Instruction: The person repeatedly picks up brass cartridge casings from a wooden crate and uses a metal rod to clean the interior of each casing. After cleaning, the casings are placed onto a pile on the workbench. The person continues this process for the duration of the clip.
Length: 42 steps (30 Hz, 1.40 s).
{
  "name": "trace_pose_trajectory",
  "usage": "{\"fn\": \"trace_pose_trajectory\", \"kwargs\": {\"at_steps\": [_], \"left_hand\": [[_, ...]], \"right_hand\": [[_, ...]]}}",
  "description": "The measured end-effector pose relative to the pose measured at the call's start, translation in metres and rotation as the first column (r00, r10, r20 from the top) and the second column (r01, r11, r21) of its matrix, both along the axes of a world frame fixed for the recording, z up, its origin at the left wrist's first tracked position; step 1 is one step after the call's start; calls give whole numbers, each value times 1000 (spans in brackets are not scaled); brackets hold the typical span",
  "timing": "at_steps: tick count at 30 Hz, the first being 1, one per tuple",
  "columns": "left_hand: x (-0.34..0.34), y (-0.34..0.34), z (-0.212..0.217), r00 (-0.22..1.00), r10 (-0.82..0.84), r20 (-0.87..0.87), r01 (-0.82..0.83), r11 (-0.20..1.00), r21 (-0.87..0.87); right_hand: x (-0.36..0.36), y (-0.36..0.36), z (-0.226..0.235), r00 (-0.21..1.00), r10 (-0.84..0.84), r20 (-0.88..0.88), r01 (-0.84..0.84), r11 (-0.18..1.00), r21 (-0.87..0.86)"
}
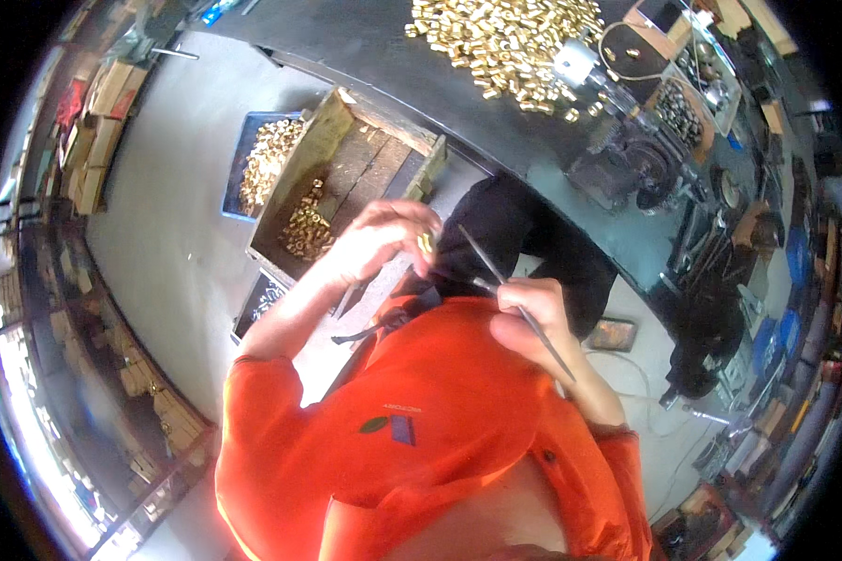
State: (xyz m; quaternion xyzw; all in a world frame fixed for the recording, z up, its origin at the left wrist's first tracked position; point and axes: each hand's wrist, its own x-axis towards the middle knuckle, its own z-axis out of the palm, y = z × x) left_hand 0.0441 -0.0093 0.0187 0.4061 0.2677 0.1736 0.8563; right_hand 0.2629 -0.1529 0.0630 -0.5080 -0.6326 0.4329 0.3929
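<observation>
**Small brass fitting pinched in the left hand, thin rod in the right**

Across the top of the frame runs a dark curved workbench [365,56] carrying a broad heap of small shiny brass cylindrical fittings [510,42]. Below it, left of centre, stands an open wooden crate [346,178] with a smaller cluster of the same brass parts inside, and beside that a blue bin [239,173] also filled with them.

In the middle of the frame the person's left hand [384,238] is clenched around one small brass fitting [427,242], which shows at the fingertips, pinched between thumb and fingers. The right hand [530,318], just to the lower right, grips a thin grey metal rod [510,290] mid-shaft, its pointed end angled up-left toward the fitting but apparently not touching it.

The fitting is likely rigid, dense for its size and smooth, so apt to slip; holding it by its outer wall leaves its ends free. The rod looks stiff and light, best held near its middle for control.
</observation>
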Motion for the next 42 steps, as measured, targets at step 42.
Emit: {"fn": "trace_pose_trajectory", "kwargs": {"at_steps": [42], "left_hand": [[49,-15,-19,915,290,-282,193,301,934]], "right_hand": [[15,-15,19,996,48,-75,-41,994,97]]}}
